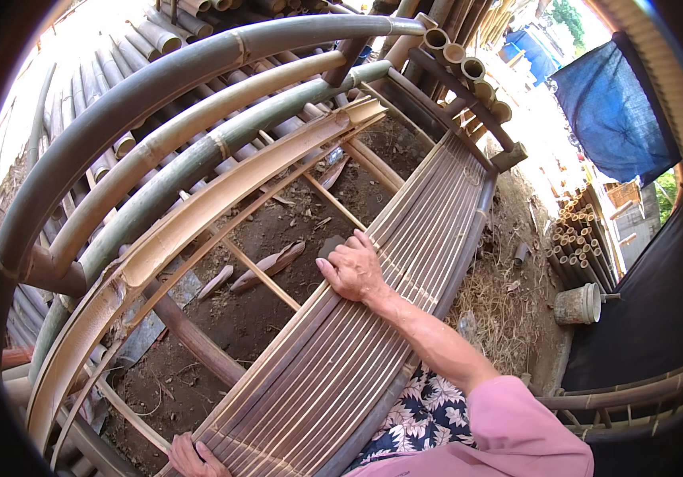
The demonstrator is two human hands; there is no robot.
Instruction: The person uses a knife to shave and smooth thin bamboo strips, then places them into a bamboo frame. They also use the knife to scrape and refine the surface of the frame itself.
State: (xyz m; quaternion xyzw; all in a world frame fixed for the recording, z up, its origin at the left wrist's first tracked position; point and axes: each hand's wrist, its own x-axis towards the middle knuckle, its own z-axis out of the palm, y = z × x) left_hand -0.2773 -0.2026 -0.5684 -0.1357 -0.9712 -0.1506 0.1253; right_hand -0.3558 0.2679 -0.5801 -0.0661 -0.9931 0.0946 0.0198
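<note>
A bamboo bench frame lies before me, its near side covered with long split bamboo slats [333, 350] set side by side. My right hand [351, 266] is closed in a fist over the inner edge of these slats, near their middle. A dark blunt piece [329, 247] shows just past its thumb and fingers; whether the hand holds it I cannot tell. At the lower left, my left hand [193, 457] curls its fingers over the end of the same slat edge, partly cut off by the picture. Thin crosspieces [258, 274] run from the slats to a split bamboo rail [174, 230].
Curved bamboo poles [151, 147] form the bench's far side, with stacked poles [71, 111] behind. Bare soil [190, 342] with bamboo scraps shows through the frame. To the right are a bucket [577, 304], a bundle of bamboo [580, 238] and a blue tarp [616, 111].
</note>
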